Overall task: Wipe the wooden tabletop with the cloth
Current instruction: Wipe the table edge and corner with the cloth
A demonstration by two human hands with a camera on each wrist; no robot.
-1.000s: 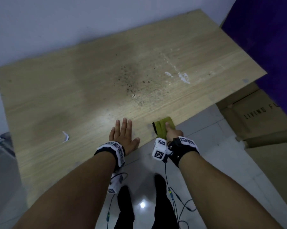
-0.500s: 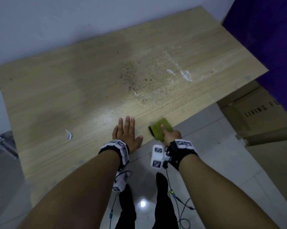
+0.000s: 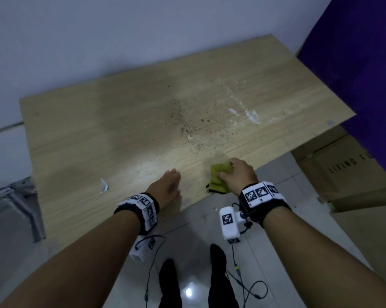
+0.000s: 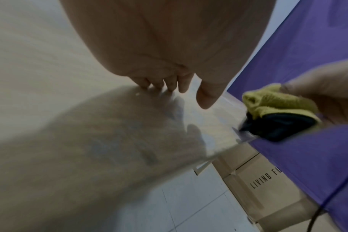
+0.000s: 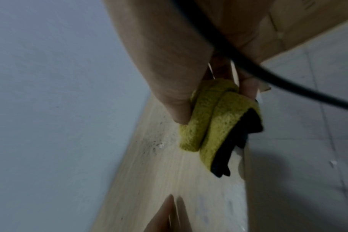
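Since the earlier frames your right hand (image 3: pixel 239 176) has closed over the cloth (image 3: pixel 218 177), thumb and fingers now bunching it, while your left hand (image 3: pixel 168 188) stays flat with straight fingers. The cloth, yellow with a black underside, sits under your right palm at the near edge of the tabletop (image 3: pixel 121 130), just below the crumbs (image 3: pixel 194 127). White smears (image 3: pixel 252 116) mark the wood; a cardboard box (image 3: pixel 347 172) stands on the tiled floor (image 3: pixel 287 236).

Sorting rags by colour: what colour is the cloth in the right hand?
Yellow-green with a black underside, clearest in the right wrist view: cloth, right hand.
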